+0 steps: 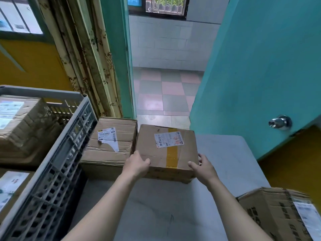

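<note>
A cardboard box (166, 153) with a yellow tape stripe and a white shipping label sits at the far end of a grey table (225, 153). My left hand (137, 165) grips its near left corner, thumb on top. My right hand (203, 168) holds the near right corner, thumb on the top face and fingers round the side. A second, more crumpled box (111, 141) with a torn label stands right beside it on the left, touching it.
A grey slatted plastic crate (57, 164) holding a labelled box (20, 122) stands at the left, another labelled box (10, 186) below it. A printed box (278, 213) lies at the near right. A teal door (260, 75) with a metal knob (279, 122) stands open onto a tiled floor (165, 94).
</note>
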A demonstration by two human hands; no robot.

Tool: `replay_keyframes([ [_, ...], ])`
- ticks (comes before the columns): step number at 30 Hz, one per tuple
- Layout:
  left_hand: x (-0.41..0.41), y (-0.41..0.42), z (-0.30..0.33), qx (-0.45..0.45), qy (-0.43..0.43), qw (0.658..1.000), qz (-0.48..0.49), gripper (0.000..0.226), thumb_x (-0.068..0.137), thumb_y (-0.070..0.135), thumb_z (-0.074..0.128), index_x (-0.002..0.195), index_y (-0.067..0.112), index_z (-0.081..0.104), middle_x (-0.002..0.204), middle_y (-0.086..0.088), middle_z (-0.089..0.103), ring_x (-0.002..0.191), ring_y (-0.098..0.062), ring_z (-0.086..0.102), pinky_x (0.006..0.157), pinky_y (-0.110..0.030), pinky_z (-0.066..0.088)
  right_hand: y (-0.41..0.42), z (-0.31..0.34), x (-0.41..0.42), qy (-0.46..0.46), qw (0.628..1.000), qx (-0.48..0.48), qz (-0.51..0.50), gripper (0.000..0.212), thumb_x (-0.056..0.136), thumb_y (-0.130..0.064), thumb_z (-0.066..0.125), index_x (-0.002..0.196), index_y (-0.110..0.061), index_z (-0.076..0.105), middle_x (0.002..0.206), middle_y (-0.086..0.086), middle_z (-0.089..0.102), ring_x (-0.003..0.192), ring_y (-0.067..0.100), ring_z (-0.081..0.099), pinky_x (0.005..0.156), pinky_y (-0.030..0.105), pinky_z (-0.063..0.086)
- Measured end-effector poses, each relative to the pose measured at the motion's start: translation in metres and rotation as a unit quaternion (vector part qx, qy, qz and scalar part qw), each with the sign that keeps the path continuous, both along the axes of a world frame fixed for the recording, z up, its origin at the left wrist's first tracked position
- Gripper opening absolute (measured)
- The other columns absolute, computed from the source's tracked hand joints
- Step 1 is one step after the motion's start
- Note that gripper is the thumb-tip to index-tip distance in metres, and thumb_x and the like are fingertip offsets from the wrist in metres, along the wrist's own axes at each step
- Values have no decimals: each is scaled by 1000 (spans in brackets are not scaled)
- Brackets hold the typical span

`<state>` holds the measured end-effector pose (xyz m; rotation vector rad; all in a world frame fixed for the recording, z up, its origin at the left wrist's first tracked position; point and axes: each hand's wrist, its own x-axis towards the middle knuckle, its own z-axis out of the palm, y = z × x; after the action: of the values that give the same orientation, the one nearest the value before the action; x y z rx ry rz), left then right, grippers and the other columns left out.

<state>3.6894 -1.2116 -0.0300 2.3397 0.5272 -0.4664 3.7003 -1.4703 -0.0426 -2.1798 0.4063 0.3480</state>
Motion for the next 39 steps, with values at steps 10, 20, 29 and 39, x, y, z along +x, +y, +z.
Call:
replay_keyframes([
  [10,-4,-9,-3,53,17,998,-8,55,97,40,51,140,6,47,142,-18,57,131,-38,51,106,-39,44,-11,-19,-7,11,1000,11,9,57,95,-38,66,145,-26,43,134,1,61,115,25,61,98,42,56],
  [20,-40,-11,-1,47,11,999,-16,51,97,43,53,135,10,51,138,-9,61,124,-29,58,95,-34,46,-30,-27,-42,12,999,-19,-26,46,94,-38,64,134,-20,54,126,5,65,108,26,63,82,34,53],
  [29,-95,2,3,77,47,994,-53,29,96,38,51,79,14,56,80,-2,67,83,-26,67,68,-29,48,-29,-28,-100,39,997,-56,-35,46,94,-44,60,134,-20,59,125,7,63,105,25,62,84,34,53],
  [39,-170,11,5,-20,180,981,-71,45,100,32,46,84,-3,70,73,-18,76,68,-31,78,71,-41,66,-16,-20,-181,56,993,-87,-54,43,94,-43,61,131,-22,61,122,6,64,102,24,64,87,36,58],
])
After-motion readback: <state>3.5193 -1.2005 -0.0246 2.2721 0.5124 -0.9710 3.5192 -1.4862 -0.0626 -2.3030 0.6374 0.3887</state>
